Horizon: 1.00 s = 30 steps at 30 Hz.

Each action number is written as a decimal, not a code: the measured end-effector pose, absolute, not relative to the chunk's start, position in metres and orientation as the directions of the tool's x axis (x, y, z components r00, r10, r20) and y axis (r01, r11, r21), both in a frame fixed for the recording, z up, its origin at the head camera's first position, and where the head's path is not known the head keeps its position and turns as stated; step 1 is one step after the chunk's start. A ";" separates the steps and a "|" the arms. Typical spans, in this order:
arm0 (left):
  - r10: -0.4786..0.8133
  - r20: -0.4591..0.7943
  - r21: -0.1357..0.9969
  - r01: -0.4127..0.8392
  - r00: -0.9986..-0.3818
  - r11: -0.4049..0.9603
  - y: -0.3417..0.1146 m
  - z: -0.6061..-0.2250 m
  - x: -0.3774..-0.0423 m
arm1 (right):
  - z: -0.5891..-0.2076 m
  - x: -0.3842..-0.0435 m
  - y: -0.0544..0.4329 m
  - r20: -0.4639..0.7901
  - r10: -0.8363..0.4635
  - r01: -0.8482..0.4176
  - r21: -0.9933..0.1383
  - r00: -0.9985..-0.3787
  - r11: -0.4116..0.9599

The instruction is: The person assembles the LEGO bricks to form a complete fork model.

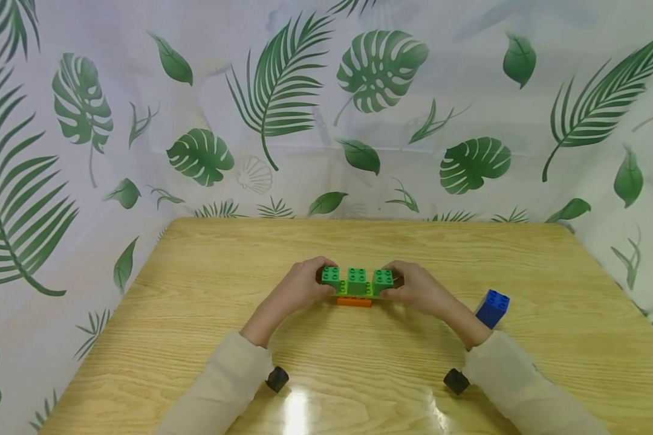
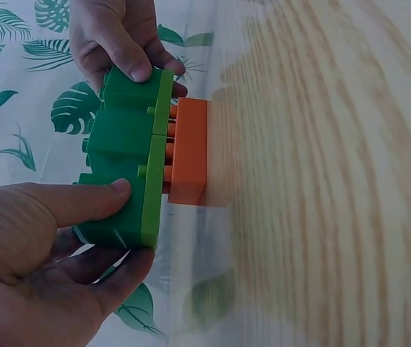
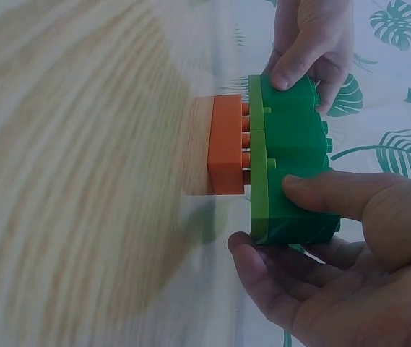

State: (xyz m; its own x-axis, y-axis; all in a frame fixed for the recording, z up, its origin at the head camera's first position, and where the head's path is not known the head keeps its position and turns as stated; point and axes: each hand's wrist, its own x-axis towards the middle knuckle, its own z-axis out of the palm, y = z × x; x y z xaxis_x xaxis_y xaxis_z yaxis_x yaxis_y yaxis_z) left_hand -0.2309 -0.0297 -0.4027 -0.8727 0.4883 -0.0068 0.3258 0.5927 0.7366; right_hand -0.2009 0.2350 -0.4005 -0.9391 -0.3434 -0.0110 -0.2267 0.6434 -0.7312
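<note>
Between both hands is a toy building-block assembly: three dark green blocks (image 1: pixel 357 280) in a row on thin light green plates (image 2: pixel 152 155). My left hand (image 1: pixel 306 283) grips its left end, thumb on the near face and fingers around the end and below. The right hand (image 1: pixel 416 289) pinches the right end the same way. Directly under the plates, an orange brick (image 3: pixel 227 144) sits on the table. Its studs (image 2: pixel 169 151) show in a narrow gap beneath the plates in both wrist views, so the assembly is just above it, not pressed down.
A blue block (image 1: pixel 492 308) stands on the wooden table (image 1: pixel 196 338), right of the right wrist. Two small black pieces (image 1: pixel 277 379) are beside the sleeve cuffs, one at each wrist. A leaf-patterned curtain (image 1: pixel 305 121) rises behind the table's far edge.
</note>
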 end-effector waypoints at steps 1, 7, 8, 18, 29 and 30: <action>0.489 -0.010 0.737 0.324 -0.872 0.593 -0.030 -0.403 -0.231 | -0.400 -0.201 0.235 -0.011 -0.343 -0.226 -0.732 -0.939 0.643; 0.496 -0.030 0.730 0.319 -0.868 0.604 -0.031 -0.403 -0.231 | -0.400 -0.200 0.234 -0.013 -0.341 -0.227 -0.723 -0.940 0.653; 0.498 -0.032 0.727 0.322 -0.867 0.607 -0.031 -0.403 -0.231 | -0.400 -0.200 0.234 -0.014 -0.340 -0.226 -0.721 -0.940 0.655; 0.507 -0.037 0.714 0.332 -0.861 0.616 -0.030 -0.403 -0.231 | -0.404 -0.202 0.231 -0.002 -0.308 -0.222 -0.689 -0.951 0.689; 0.535 -0.044 0.675 0.370 -0.843 0.638 -0.026 -0.399 -0.231 | -0.406 -0.203 0.224 -0.011 -0.270 -0.200 -0.642 -0.963 0.740; 0.541 -0.045 0.668 0.377 -0.840 0.641 -0.026 -0.399 -0.232 | -0.407 -0.203 0.223 -0.006 -0.269 -0.203 -0.639 -0.963 0.742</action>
